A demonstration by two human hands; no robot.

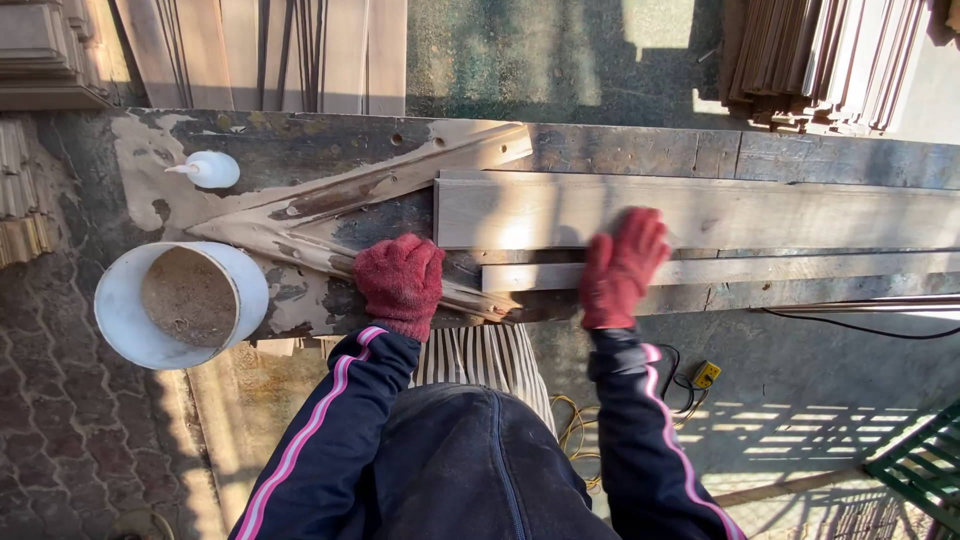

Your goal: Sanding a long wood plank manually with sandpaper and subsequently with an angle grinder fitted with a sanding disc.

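Our gloved left hand [400,280] presses flat, fingers together, on the worn tabletop [620,150]. Our blurred right hand [622,265], fingers extended together, lies on the wide plank [760,212] beside the narrow strip [800,268].

bucket [180,303] sits at the bench's [620,150] left end, glue bottle [207,169] behind it, boards [700,212] stretching off right on top

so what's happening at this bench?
A person in red gloves works at a worn workbench. The left hand rests on the bench's front edge. The right hand, motion-blurred, lies on a narrow wooden strip beside a wider plank. A white bucket of sawdust and a glue bottle sit at left.
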